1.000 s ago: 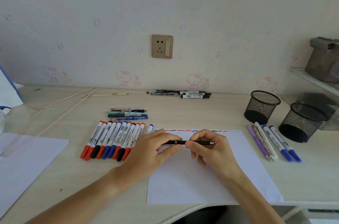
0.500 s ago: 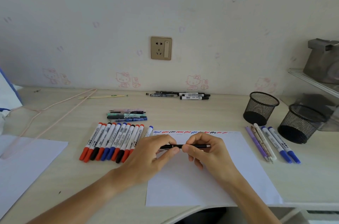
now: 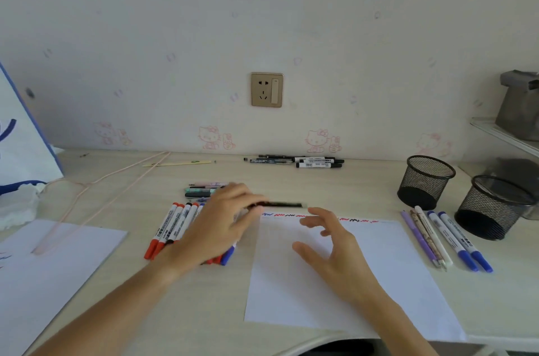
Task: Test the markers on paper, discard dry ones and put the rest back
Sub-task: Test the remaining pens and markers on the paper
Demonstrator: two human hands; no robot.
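Observation:
My left hand [image 3: 221, 224] holds a thin black pen [image 3: 280, 204] by one end, just beyond the top edge of the white paper [image 3: 393, 277]. The pen lies level and points right, blurred by motion. My right hand [image 3: 329, 242] hovers over the paper with its fingers spread and holds nothing. Short red, blue and black scribbles [image 3: 354, 220] run along the paper's top edge. A row of red, black and blue capped markers [image 3: 172, 229] lies left of the paper, partly under my left hand.
Two black mesh cups [image 3: 424, 180] [image 3: 493, 207] stand at the right, with several pens [image 3: 446, 236] laid before them. More pens [image 3: 294, 161] lie by the wall and a small bunch [image 3: 201, 191] behind my left hand. Another sheet [image 3: 46, 274] and a pink hanger [image 3: 96, 198] lie left.
My right hand has let go of the black pen and opened. My left hand has carried the pen up and away, past the paper's top edge. The camera tilted up.

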